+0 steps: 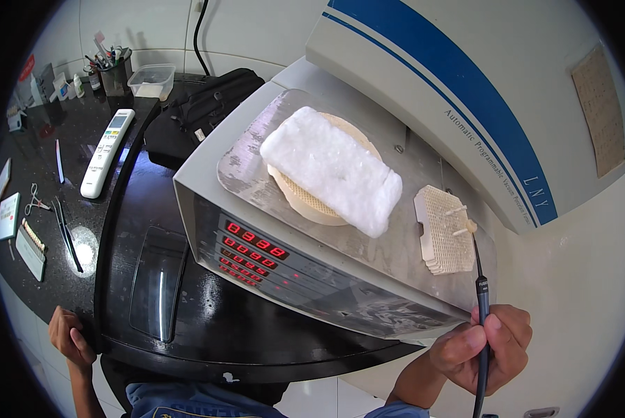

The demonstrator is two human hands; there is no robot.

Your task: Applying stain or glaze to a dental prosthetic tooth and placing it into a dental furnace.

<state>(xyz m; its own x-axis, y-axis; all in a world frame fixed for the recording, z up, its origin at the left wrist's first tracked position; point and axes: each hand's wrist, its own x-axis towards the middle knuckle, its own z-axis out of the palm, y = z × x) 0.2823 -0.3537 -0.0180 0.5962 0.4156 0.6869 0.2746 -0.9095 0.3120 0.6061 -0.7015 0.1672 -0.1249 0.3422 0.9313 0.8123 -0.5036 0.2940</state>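
Note:
My right hand (pixel 490 348) pinches a slim dark pen-like tool (pixel 483 306) between thumb and fingers. The tool's thin tip reaches up to a small cream tooth-shaped piece (pixel 471 226) at the edge of a pale honeycomb firing tray (pixel 441 240). Two short pegs (pixel 458 210) stick out of that tray. It sits on the right part of the furnace's metal top plate (pixel 319 240). Far to the left, my left hand (pixel 72 338) rests at the black counter's edge with its fingers curled and nothing visible in them.
A white fibre pad (pixel 333 167) lies over a round honeycomb tray (pixel 305 205). The raised furnace hood (pixel 424 76) overhangs at the back right. On the left counter (pixel 82 230) lie a remote control (pixel 108 153), tweezers (pixel 67 237), a clamp (pixel 35 200) and a shade guide (pixel 30 251).

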